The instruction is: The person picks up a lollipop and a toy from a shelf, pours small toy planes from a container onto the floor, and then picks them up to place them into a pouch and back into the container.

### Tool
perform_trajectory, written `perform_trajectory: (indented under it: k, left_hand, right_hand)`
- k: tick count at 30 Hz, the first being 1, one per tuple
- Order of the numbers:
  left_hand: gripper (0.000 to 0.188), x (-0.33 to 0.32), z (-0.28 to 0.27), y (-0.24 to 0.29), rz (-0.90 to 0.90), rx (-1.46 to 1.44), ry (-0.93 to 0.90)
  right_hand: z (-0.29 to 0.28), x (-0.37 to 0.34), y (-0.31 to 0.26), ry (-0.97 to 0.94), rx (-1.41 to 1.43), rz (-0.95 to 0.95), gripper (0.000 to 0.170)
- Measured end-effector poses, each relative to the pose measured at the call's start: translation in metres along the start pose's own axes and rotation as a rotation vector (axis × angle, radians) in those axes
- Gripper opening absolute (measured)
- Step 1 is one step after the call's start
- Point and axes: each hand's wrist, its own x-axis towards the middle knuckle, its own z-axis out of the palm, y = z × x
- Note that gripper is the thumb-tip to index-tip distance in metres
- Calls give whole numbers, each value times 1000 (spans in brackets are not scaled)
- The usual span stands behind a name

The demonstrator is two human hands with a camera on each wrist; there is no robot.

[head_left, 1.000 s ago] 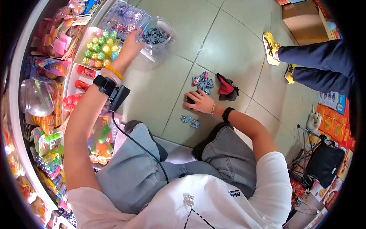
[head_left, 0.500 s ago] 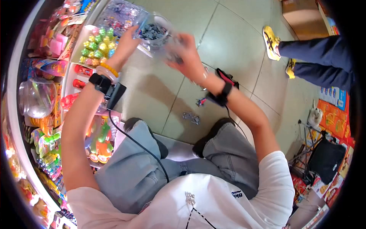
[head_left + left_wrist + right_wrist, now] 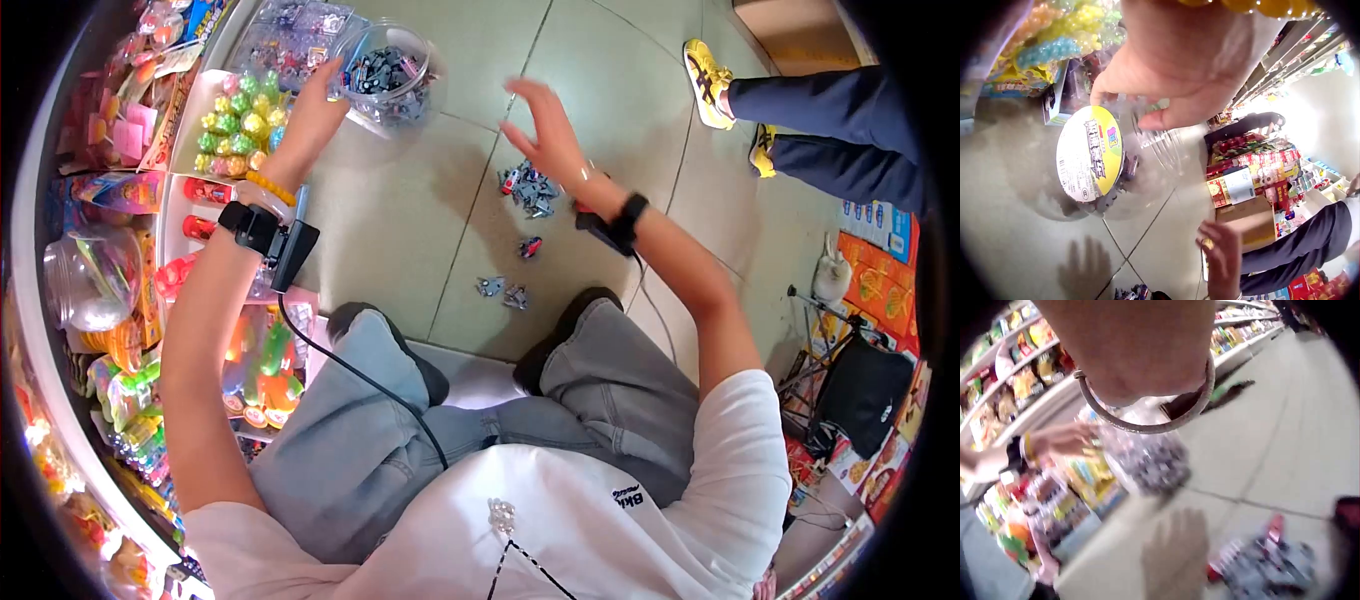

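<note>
My left hand (image 3: 318, 105) grips a clear plastic jar (image 3: 398, 105) at its rim, thumb at the mouth. Small grey and dark toy pieces (image 3: 385, 72) fill much of the jar. In the left wrist view, a white and yellow label (image 3: 1088, 153) covers its side. My right hand (image 3: 548, 135) hangs in the air right of the jar, fingers spread and holding nothing. Below it on the floor lies a pile of grey toy pieces (image 3: 532, 192) with some red among them. Nearer my feet are a single red and dark piece (image 3: 530, 246) and two grey pieces (image 3: 490, 286).
Shelving on the left carries a tray of wrapped colourful candies (image 3: 240, 120) and clear boxes of small items (image 3: 290, 40). Another person's yellow shoe (image 3: 708, 85) stands at the upper right. A black folding stool (image 3: 865, 400) is on the right, near stacked orange boxes (image 3: 870, 300).
My right hand rose from the floor pile to the jar's mouth with dark pieces, then drew back right, emptied. A red and dark piece now lies apart from the pile. My left hand kept its grip.
</note>
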Motion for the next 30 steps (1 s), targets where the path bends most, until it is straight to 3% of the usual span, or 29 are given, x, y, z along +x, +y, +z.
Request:
perform_trajectory:
  k: [2,5,8,9,12,13,17,20,23,25,30]
  left_hand:
    - [63,0,1,5,12,51,32]
    - [63,2,7,-2,100,125,80]
    - [64,4,9,-12,177,145,93]
    - [64,4,8,-11,162,137,82]
    - [65,2,8,-3,104,126,71]
    - [65,1,7,0,83,125,71]
    - [65,0,5,7,85,122,53]
    - [66,1,7,-8,140,128,56]
    - [66,-1,9,1,102,117,70]
    - [64,1,8,-1,130,160,83]
    - [66,-1,8,-2,101,117,45]
  right_hand:
    - [22,-81,30,-201,103,229,74]
    - [22,-134,21,-479,-207,233,87]
    - [33,-131,16,-515,-248,216,85]
    - [40,-128,16,-430,-272,202,75]
    - [58,-128,25,-391,-252,133,66]
    - [60,-128,24,-337,-254,89,54]
    - [73,-139,24,-310,-199,58,34]
    - [71,-133,19,-325,-128,96,31]
    - [66,-121,9,-225,60,225,28]
    - [56,-91,-4,7,168,206,27]
    - [-3,57,-64,481,424,93,36]
